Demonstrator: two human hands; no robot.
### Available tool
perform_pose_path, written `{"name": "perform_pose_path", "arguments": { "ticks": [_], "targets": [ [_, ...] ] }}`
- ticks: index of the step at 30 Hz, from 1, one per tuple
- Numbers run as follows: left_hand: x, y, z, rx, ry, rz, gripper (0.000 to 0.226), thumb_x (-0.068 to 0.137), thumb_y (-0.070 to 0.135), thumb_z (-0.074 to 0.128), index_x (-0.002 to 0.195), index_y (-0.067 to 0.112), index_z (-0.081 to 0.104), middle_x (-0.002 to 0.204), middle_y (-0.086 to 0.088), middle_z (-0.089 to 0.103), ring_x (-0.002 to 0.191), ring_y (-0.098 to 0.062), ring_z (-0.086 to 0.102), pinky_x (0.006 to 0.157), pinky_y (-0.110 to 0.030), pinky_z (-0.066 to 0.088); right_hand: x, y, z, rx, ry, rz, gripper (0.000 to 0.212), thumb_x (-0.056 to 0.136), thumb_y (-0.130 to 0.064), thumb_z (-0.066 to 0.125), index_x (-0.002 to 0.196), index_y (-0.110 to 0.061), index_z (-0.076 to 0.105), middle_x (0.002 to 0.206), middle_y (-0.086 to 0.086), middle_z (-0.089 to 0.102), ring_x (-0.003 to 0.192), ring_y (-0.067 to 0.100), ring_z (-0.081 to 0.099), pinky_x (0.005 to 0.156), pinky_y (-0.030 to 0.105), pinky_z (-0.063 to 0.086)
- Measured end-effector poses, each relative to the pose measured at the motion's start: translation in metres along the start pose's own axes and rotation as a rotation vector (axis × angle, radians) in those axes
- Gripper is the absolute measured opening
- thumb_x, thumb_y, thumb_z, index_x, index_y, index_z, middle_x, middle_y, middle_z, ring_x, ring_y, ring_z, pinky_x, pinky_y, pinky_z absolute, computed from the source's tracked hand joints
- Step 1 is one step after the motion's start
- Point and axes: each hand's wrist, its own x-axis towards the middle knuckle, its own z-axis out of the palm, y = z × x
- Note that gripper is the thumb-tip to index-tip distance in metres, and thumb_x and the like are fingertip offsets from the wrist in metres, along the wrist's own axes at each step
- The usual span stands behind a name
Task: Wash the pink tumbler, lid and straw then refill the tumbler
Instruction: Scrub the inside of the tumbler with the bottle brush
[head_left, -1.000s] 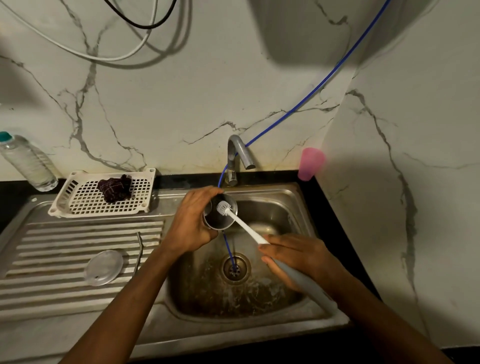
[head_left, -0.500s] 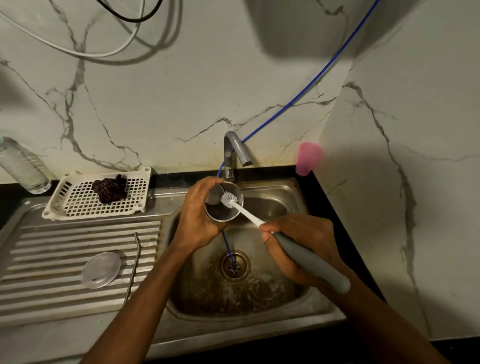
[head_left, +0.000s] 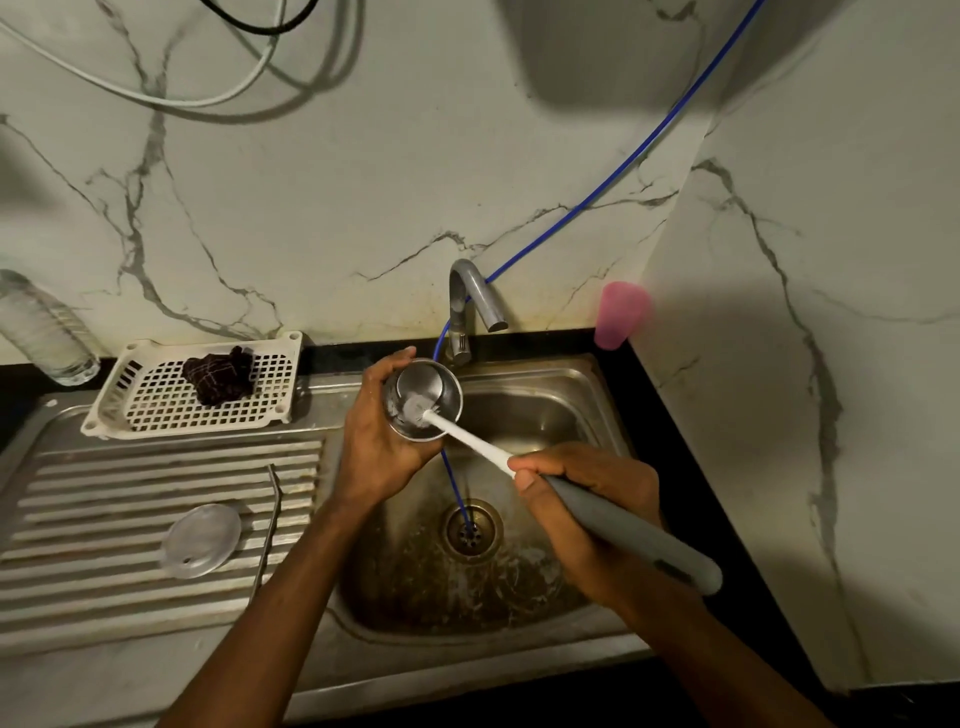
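Below the tap (head_left: 459, 306): left hand (head_left: 382, 447) curls round tumbler (head_left: 418, 382), mouth tilted toward right hand (head_left: 592, 499) | right hand clenches brush (head_left: 467, 439) handle, bristles inside tumbler

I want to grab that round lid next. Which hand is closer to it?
Left. The left hand grips the tumbler up and right of the lid; the right hand holds the bottle brush farther right, over the sink.
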Motion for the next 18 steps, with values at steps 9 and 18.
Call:
{"name": "perform_pose_path", "arguments": {
  "ticks": [9, 18],
  "targets": [
    [0.000, 0.010, 0.007, -0.007, -0.025, 0.027, 0.087, 0.060, 0.024, 0.093, 0.132, 0.002, 0.049, 0.140, -0.007, 0.054, 0.132, -0.014, 0.053, 0.110, -0.025, 0.042, 0.002, -0.007, 0.014, -0.443, -0.164, -0.294, 0.023, 0.092, -0.026, 0.062, 0.092, -0.007, 0.076, 0.085, 0.002, 0.073, 0.073, 0.010, 0.067, 0.071, 0.026, 0.056],
    [0.003, 0.009, 0.000, -0.029, 0.169, -0.008, 0.092, 0.053, 0.001, 0.097, 0.129, 0.017, 0.047, 0.131, 0.023, 0.055, 0.122, -0.002, 0.056, 0.104, -0.019, 0.044, -0.002, -0.020, 0.026, 0.287, 0.268, 0.312, 0.010, 0.082, -0.022, 0.070, 0.082, -0.026, 0.079, 0.077, 0.004, 0.075, 0.074, 0.025, 0.074, 0.069, 0.038, 0.061]
  ]
}}
